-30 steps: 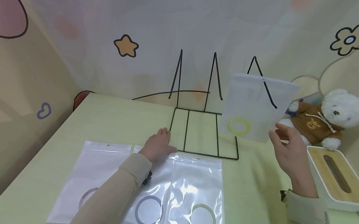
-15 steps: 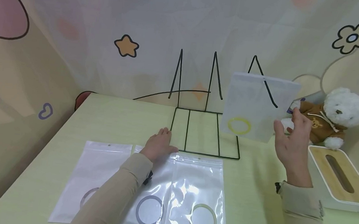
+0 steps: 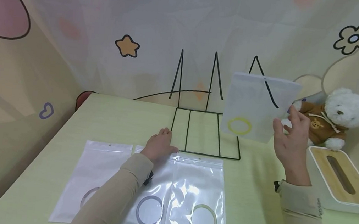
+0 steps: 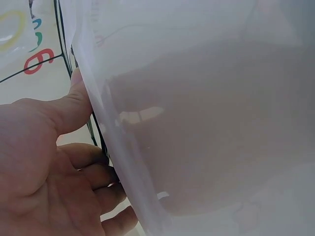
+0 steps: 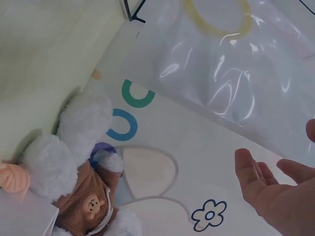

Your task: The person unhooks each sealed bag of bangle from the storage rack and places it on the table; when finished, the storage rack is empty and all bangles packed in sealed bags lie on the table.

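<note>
A clear zip bag [image 3: 256,115] with a yellow ring [image 3: 240,126] in its lower corner hangs from the right hook of a black wire rack [image 3: 197,152]. My right hand [image 3: 293,147] is raised beside that bag's right edge, fingers loosely bent and holding nothing; in the right wrist view a small gap separates the hand [image 5: 280,191] from the bag [image 5: 211,93]. My left hand [image 3: 160,145] rests at the rack's front left corner, fingers along the base. In the left wrist view a bag [image 4: 206,123] hides part of the rack next to the fingers.
Lying in front of the rack are a left bag [image 3: 97,169], a middle bag [image 3: 158,176] partly under the left forearm, and a right bag [image 3: 197,184], each with a ring. A white teddy bear [image 3: 329,118] and a wood-topped box [image 3: 327,174] stand at right.
My right hand has risen slightly and its fingers have spread from a closer pose, then shifted a little toward the bag's edge. The left hand and the bags stay put.
</note>
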